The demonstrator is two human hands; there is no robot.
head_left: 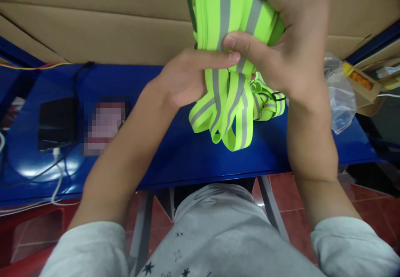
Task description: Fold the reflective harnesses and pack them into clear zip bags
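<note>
A bundle of neon-yellow straps with grey reflective stripes (pixel 225 14) is held up above the blue table (pixel 175 156). My right hand (pixel 290 48) grips the folded upper part, thumb pressed across a stripe. My left hand (pixel 187 77) reaches in from the left, its fingers curled against the straps just under that thumb. Loose loops of the same strap (pixel 231 114) hang down and rest on the table.
A large cardboard box (pixel 93 27) stands behind the table. A black device (pixel 56 123) with cables lies at the left. A crumpled clear plastic bag (pixel 340 93) and a small carton (pixel 362 81) sit at the right edge. Red floor tiles show below.
</note>
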